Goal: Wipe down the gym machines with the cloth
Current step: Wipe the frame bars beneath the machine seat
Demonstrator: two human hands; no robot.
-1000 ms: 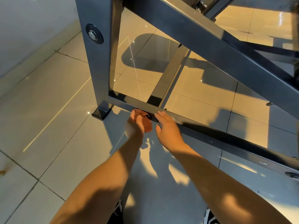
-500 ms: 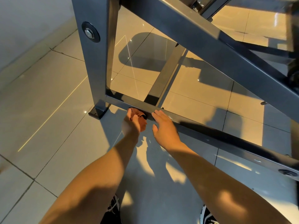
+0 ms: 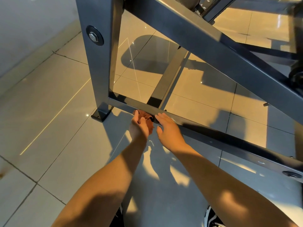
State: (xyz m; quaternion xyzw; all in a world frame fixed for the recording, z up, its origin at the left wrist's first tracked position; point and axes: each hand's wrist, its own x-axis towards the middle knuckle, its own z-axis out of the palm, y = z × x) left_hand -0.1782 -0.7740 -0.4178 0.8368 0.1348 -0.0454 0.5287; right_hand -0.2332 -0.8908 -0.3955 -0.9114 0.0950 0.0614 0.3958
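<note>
Cloth, reddish-brown, bunched in left hand, pressed against low frame bar of gym machine near upright post. Right hand flat, fingers straight, resting on same bar just beside it.

Square-section metal, dark grey paint, smooth, dull satin sheen: upright post. Same painted metal, soft bands of reflected light along the upper face: diagonal beam. Painted metal again, smooth, with small pale scuffs or specks on the top face: low bar. Flat dark-painted metal, matt: foot plate. Bare bright metal hex head: bolt, seated on a black washer, metal or plastic not discernible. Soft rust-brown fabric, crumpled, matt, no shine: cloth. Beige, polished to high gloss, mirror-like reflections, thin dark grout lines: floor tiles. Pale grey, smooth, matt: wall.
</note>
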